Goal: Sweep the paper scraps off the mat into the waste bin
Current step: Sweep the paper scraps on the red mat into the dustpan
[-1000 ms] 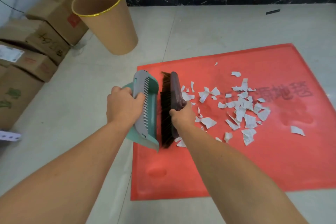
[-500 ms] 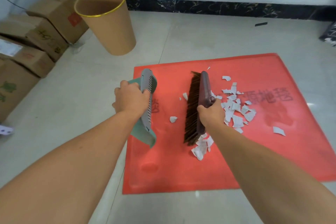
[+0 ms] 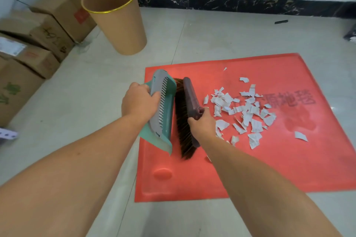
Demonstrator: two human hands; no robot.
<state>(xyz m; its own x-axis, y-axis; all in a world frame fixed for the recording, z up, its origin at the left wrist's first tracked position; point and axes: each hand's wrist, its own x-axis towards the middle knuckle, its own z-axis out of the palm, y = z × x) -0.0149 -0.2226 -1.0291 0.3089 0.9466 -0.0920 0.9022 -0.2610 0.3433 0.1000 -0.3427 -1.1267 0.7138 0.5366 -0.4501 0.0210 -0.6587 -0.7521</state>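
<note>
While left hand (image 3: 139, 102) grips dustpan (image 3: 161, 109), right hand (image 3: 202, 123) clamps brush (image 3: 185, 115) against it on mat (image 3: 250, 169). Scraps (image 3: 242, 109) lie right of brush.

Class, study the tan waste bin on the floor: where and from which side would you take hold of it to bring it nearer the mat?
Probably the gold rim of the waste bin, on the side facing the mat. It stands upright and open, so fingers can hook over the edge; the walls taper downward and look smooth, and cardboard boxes crowd its far side.
</note>
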